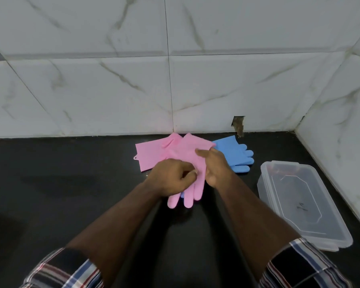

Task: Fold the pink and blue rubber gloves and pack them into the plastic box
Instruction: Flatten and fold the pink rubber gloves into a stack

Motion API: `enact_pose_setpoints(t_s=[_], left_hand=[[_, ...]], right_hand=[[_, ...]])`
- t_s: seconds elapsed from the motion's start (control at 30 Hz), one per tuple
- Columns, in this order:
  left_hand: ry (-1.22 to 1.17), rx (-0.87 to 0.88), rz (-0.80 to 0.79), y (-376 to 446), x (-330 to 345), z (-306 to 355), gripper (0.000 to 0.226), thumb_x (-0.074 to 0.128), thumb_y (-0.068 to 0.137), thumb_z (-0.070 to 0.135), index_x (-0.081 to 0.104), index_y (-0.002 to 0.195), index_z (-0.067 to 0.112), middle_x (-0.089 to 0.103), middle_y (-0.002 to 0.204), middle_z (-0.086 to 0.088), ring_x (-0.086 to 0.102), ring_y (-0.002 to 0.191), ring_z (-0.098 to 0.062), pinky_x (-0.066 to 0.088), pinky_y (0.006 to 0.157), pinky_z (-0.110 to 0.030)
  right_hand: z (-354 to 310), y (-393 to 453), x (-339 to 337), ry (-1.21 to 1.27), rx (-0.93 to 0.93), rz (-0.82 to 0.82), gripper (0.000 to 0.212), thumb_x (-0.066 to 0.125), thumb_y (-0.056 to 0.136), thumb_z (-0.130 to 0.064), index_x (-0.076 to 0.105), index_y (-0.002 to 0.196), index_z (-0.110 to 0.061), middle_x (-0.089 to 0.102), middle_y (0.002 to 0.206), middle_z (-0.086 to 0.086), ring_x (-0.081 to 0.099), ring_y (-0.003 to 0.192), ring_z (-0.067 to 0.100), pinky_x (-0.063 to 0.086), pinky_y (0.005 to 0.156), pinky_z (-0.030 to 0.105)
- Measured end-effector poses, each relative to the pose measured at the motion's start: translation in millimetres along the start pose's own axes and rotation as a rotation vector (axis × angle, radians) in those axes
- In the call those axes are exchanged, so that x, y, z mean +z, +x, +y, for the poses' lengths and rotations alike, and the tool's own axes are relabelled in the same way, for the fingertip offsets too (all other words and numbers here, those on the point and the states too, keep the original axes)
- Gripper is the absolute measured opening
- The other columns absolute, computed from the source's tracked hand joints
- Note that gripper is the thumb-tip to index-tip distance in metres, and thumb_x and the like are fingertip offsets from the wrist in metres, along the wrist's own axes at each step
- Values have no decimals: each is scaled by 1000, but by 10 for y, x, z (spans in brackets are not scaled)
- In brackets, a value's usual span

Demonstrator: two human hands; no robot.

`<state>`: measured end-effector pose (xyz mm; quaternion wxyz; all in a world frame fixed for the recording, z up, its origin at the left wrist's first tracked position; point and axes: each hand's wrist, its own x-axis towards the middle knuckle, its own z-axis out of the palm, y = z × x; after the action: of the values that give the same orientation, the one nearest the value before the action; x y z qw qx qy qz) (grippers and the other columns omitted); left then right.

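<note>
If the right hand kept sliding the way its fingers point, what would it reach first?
Probably more of the pink glove it grips; the right hand points up-left across it toward the tiled wall.

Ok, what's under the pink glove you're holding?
Under the pink glove a sliver of blue peeks out between its fingers; what it belongs to is covered. A second pink glove lies partly beneath it, on the dark counter. Both hands hide the middle.

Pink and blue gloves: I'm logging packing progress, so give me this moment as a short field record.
pink gloves: two, overlapping on the black counter; the upper pink glove is held by both hands
left hand: grips it
right hand: pinches it
blue glove: flat behind, partly under the pink
plastic box: right side, lid on, no gloves visible inside
folded: none yet
</note>
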<state>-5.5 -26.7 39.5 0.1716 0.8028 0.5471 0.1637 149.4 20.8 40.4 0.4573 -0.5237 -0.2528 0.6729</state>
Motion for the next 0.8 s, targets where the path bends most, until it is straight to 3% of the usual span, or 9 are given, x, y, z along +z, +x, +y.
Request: enact_pose_setpoints(t_s=[0.07,0.17,0.27,0.33,0.4,0.5,0.6,0.7,0.8], left_hand=[[-45,-116,120,-17,-3,-75,44,38,93,53,48,59,27,58,57,8,54,60,-13,43,59,-31],[40,-210,133,-126,118,-190,38,40,96,51,51,71,25,63,73,7,60,73,-19,47,64,-32],[185,-63,5,-291,416,-214,40,36,95,56,64,116,36,67,119,6,62,112,-23,51,91,-40],[305,1,-142,-306,594,-171,53,32,97,59,46,145,42,46,154,3,42,141,-25,37,112,-47],[348,-52,-261,-236,630,-142,51,30,103,52,27,154,48,21,167,6,19,154,-25,18,122,-53],[397,-188,-315,-83,521,-194,52,29,105,43,16,155,53,5,170,9,1,156,-28,3,123,-59],[442,-298,-328,55,356,-180,59,38,101,33,23,154,51,10,169,7,3,155,-35,2,120,-62],[301,-333,-240,107,230,-80,49,45,90,32,54,137,45,50,149,1,42,137,-33,30,116,-55],[-11,-423,-26,7,51,72,33,48,91,30,71,115,29,70,122,-5,63,108,-29,52,91,-37]], right_hand=[[2,-85,-63,-4,-17,-3,41,61,83,6,63,122,-6,69,114,19,67,103,40,54,88,58],[-55,-209,-215,101,-116,-26,47,61,81,8,62,124,-9,68,119,17,65,108,40,52,91,59],[-161,-294,-346,81,-321,83,47,60,85,5,60,128,-15,68,120,8,63,112,33,50,97,54],[-229,-372,-389,30,-391,142,42,59,87,4,61,121,-20,68,115,2,64,110,29,50,98,52],[-251,-429,-439,-17,-390,155,41,59,88,2,61,120,-24,68,116,-1,64,108,26,51,98,51],[-241,-518,-504,-102,-354,147,48,62,88,0,58,131,-20,68,120,-1,65,107,25,52,96,51],[-225,-646,-536,-141,-331,105,42,60,90,1,59,125,-23,69,111,-4,66,103,25,56,89,48],[-257,-750,-551,-192,-345,67,38,59,92,0,58,119,-28,68,107,-8,65,102,23,56,89,49],[-304,-834,-516,-291,-383,72,36,60,91,-4,61,118,-28,69,111,-7,65,104,22,53,93,50]])
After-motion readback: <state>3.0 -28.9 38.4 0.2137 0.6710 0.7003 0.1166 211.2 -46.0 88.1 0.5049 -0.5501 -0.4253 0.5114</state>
